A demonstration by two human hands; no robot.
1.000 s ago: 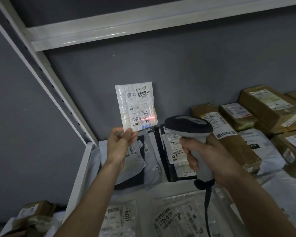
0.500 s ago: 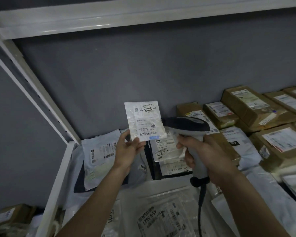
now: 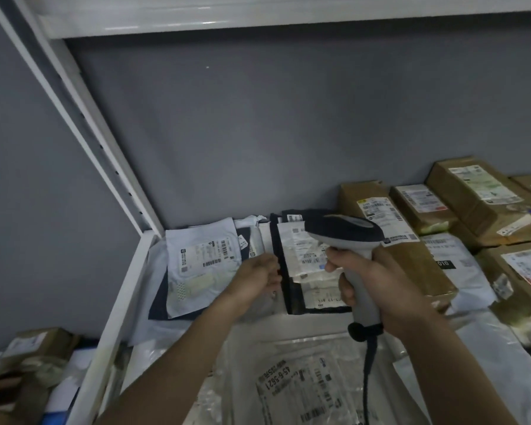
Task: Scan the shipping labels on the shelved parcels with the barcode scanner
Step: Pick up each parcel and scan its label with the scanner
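Spanning the frame, a white metal shelf [image 3: 114, 302] holds the parcels against a grey back wall [image 3: 258, 133]; a slotted upright [image 3: 83, 118] runs from 11 o'clock down to the shelf's back corner, and another shelf board [image 3: 258, 16] sits at 12 o'clock. Light is dim.

Brown cardboard boxes [image 3: 485, 200] fill 2 to 3 o'clock: stiff, probably the heavier items, best left lying and scanned from above. A clear poly bag [image 3: 304, 388] lies at 6 o'clock. A pale poly mailer [image 3: 203, 262] lies at 9 o'clock, label up. A dark mailer stack [image 3: 310, 271] sits at centre. Judgement: mailers are light, soft and slick; pinch an edge, keep the label flat.

Right hand [image 3: 377, 286] wraps the handle of the barcode scanner [image 3: 347, 237], head aimed toward 10 o'clock, cord [image 3: 367, 372] hanging toward 6 o'clock. Left hand [image 3: 258, 277] is at the dark stack's left edge, fingers loosely curled; whether it pinches anything, cannot tell.
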